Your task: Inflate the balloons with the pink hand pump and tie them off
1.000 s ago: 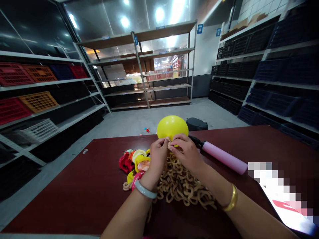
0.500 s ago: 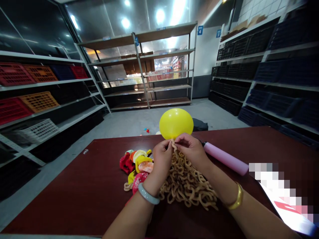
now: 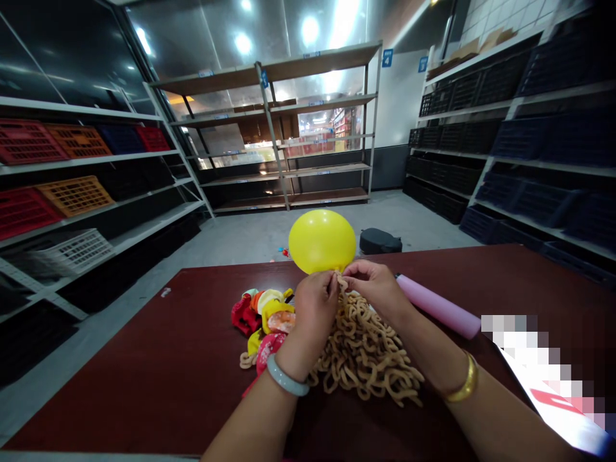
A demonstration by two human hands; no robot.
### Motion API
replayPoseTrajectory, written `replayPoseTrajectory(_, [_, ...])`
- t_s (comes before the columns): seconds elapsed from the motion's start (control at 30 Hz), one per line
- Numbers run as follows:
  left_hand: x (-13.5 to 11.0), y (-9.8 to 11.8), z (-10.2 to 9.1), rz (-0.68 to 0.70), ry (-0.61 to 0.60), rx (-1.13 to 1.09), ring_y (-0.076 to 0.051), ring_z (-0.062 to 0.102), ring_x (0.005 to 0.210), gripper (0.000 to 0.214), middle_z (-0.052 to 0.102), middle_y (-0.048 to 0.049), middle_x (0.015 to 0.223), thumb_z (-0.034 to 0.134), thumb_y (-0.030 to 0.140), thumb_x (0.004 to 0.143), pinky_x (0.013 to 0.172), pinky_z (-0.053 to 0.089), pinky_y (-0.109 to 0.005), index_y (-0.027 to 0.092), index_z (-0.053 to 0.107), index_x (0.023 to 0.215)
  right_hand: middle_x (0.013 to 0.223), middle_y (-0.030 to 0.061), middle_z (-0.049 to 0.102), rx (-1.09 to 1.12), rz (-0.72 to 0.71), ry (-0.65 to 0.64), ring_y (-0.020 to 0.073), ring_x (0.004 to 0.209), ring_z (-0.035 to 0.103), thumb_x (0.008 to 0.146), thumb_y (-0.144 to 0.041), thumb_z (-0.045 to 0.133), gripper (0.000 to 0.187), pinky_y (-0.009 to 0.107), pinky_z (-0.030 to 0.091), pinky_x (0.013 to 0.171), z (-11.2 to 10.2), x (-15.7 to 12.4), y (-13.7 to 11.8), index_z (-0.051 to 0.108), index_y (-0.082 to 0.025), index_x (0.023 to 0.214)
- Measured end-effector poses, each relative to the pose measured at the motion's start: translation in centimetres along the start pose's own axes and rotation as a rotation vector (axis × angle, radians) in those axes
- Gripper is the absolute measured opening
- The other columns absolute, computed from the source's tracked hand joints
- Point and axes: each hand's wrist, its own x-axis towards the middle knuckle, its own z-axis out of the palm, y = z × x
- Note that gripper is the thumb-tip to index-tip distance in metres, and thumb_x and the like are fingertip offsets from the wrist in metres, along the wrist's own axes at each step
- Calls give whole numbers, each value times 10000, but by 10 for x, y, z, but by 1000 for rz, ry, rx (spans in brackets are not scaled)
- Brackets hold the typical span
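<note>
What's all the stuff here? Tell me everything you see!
table: one, dark red, in front
yellow balloon: one, yellow, blown up, over the table's far edge
tan loops: one heap, tan, on the table
flat balloons: one pile, red, yellow and orange, left of the loops
balloon pump: one, pink, on the table at the right
bag: one, black, on the floor behind
crates: several, red and orange, on the left shelves
left hand: one, pale bracelet, pinching the balloon's neck
right hand: one, gold bangle, pinching there too
</note>
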Motion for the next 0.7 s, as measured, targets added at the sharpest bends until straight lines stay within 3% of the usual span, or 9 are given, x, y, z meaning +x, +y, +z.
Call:
replayPoseTrajectory(0.17, [2,3,-1,-14,-33,2,-182,527,718,94,657,-56,734,647,246,761,665,342,-236,217,731,731,683,-5,595,35,0,-58,111,607,543,708,-432,688,278,244,447,582,0,-3,-5,609,-168,744])
replayPoseTrajectory(0.33, [3,0,1,-62,-87,-50,-176,547,677,166,654,-46,704,606,282,791,631,373,-242,193,720,708,714,14,608,-107,-63,100,132,604,556,765,-451,622,274,266,460,570,5,-6,-10,571,-182,752])
replayPoseTrajectory(0.5, [5,-2,3,-64,-133,-77,-179,580,705,143,679,-51,750,605,262,783,661,417,-252,187,725,759,792,40,610,-400,-288,199,168,750,565,801,-341,603,170,297,455,689,1,-5,-12,601,-192,719])
replayPoseTrajectory(0.7, [6,-1,3,-230,-179,-278,-139,533,624,214,641,-37,690,635,344,762,567,396,-224,144,711,776,823,43,610,-405,-390,154,179,805,568,820,-283,594,110,308,457,727,-3,-5,-15,628,-208,747])
